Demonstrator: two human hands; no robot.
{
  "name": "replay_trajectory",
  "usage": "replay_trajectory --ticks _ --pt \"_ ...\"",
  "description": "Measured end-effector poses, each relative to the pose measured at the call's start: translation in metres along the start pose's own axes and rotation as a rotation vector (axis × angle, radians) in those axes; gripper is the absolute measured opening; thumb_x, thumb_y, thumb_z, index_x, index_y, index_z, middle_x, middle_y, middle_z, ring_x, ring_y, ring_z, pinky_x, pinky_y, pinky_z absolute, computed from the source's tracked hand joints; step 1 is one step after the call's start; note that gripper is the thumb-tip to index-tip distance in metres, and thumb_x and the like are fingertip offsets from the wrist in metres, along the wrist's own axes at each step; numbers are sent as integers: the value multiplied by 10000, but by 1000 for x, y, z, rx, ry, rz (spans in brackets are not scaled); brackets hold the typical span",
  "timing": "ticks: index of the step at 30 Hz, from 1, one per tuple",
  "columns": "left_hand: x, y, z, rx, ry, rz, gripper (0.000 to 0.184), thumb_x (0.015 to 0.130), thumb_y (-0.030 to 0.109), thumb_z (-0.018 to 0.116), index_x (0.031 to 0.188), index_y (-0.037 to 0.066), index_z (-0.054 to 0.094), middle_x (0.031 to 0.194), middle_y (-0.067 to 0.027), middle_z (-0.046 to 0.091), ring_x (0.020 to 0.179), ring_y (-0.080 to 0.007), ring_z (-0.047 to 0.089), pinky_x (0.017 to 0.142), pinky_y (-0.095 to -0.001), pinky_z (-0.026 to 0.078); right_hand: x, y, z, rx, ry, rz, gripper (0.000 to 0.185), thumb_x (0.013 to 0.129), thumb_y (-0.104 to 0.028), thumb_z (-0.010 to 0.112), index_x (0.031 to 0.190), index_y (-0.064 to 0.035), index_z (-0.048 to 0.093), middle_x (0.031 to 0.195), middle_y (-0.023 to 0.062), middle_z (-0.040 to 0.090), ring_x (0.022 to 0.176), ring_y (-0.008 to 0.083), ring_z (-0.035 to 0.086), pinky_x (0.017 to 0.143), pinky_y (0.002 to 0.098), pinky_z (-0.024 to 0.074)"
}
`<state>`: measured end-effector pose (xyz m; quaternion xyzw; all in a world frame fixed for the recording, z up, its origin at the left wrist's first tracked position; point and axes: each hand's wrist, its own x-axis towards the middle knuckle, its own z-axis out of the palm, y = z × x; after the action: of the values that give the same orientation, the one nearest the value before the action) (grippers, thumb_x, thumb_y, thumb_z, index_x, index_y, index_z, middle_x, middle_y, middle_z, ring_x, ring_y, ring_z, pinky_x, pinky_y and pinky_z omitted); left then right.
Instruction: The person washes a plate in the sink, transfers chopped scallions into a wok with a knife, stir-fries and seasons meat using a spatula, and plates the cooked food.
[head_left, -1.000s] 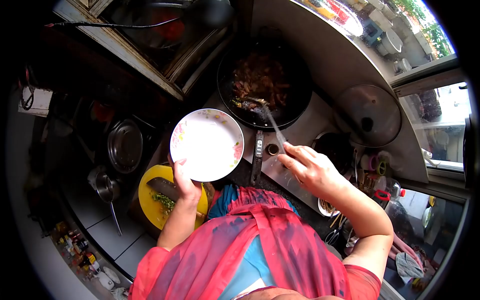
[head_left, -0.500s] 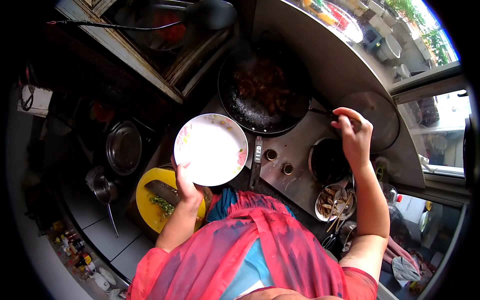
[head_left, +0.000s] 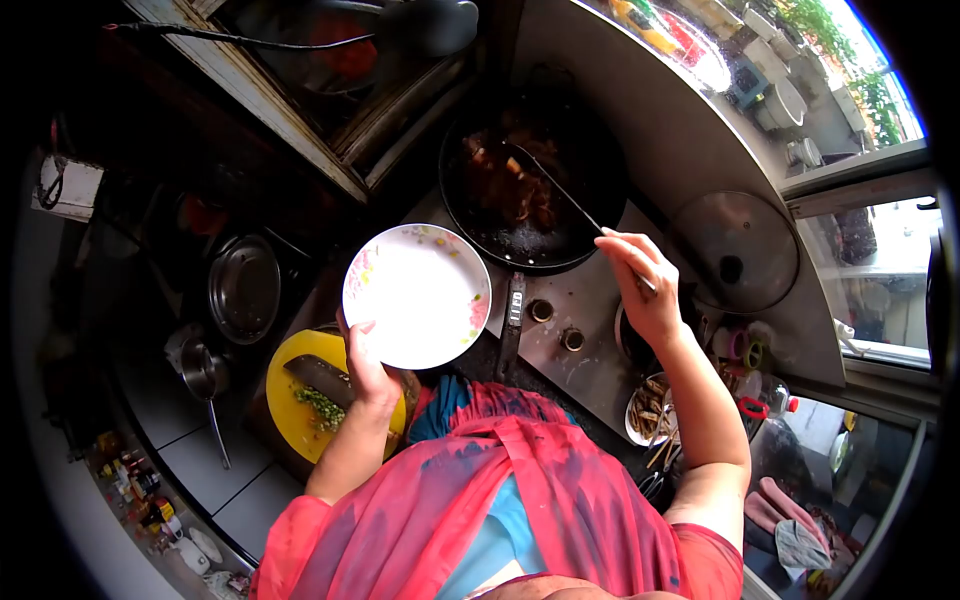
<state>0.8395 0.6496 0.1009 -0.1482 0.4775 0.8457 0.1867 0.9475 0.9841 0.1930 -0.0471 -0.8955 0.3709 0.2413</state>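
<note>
My left hand [head_left: 367,358] grips the lower left rim of a white plate with a floral edge [head_left: 417,297], which looks bare. Wrapped round the handle of a long utensil [head_left: 570,200] is my right hand [head_left: 640,280], to the lower right of the black wok [head_left: 545,262]. The utensil's far end reaches into dark brown food [head_left: 525,195] in the wok. Below the plate lies a yellow cutting board [head_left: 290,405] with a cleaver [head_left: 318,380] and chopped greens [head_left: 320,411].
A glass lid [head_left: 735,250] leans against the wall at the right. Below it stands a white bowl of brown pieces [head_left: 650,408]. At the left are a round metal lid [head_left: 244,290] and a small saucepan [head_left: 200,372]. The wok's handle [head_left: 512,320] points toward my body.
My right hand has moved from right of the wok back left, and the utensil now reaches further into the food. The plate has stayed nearly in place in my left hand.
</note>
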Motion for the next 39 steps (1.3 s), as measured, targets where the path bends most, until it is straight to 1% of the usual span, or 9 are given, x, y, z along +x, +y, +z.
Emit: replay_trajectory --ticks 3,5,9,15,21,25,27,29,39 --pt "2 2 3 11 -10 -8 518 840 181 441 1348 103 388 1308 -147 485 1204 -281 499 1003 -407 430 -2 -6 -14 -142 21 -20 254 862 74 568 1072 -27 669 987 173 661 891 312 664 806 326 525" --pt "3 3 7 8 -22 -14 513 840 180 440 1345 103 389 1308 -147 484 1206 -281 498 1001 -408 432 4 0 -35 -189 25 139 217 875 62 563 1043 -13 678 954 150 672 869 243 681 790 305 536" --pt "5 3 2 -4 -32 -21 499 844 182 436 1335 105 394 1304 -144 486 1210 -280 494 1003 -409 430 7 30 -80 272 188 569 195 920 -15 524 999 58 687 958 84 693 793 137 666 765 277 569" --pt "2 -1 -9 0 14 1 503 845 187 436 1340 111 391 1305 -139 487 1211 -276 495 999 -406 435 -38 90 11 917 447 871 246 898 -39 594 1122 53 637 1033 151 670 891 281 686 881 343 563" --pt "-6 9 4 6 36 17 526 837 195 444 1355 115 386 1323 -137 482 1227 -277 491 1001 -406 441 -24 93 52 1091 590 678 253 926 -82 605 1150 34 625 1049 129 657 917 271 690 873 306 555" --pt "-3 3 -8 -9 14 7 531 831 195 450 1351 108 391 1324 -138 481 1229 -277 489 1004 -408 439 -3 39 17 477 309 358 182 945 -33 570 1097 22 653 1011 80 659 968 194 668 854 274 511" --pt "-3 2 -10 5 14 7 531 830 193 452 1349 105 392 1320 -139 481 1227 -277 487 1009 -409 432 -1 18 6 -47 26 -53 244 867 45 592 1089 -24 663 1074 164 657 994 271 662 865 325 518" --pt "0 -1 -14 18 13 8 529 830 191 452 1349 104 391 1316 -141 481 1225 -277 484 1014 -410 425 -7 -3 4 -238 -188 -178 304 816 51 611 1105 -33 653 1115 182 640 1024 338 634 884 384 523" --pt "-11 2 -11 -8 7 23 519 836 186 450 1345 100 397 1313 -139 483 1219 -277 484 1018 -407 415 14 37 55 -340 -152 -293 474 696 55 658 1156 -51 613 1212 179 575 1062 338 587 911 392 503"
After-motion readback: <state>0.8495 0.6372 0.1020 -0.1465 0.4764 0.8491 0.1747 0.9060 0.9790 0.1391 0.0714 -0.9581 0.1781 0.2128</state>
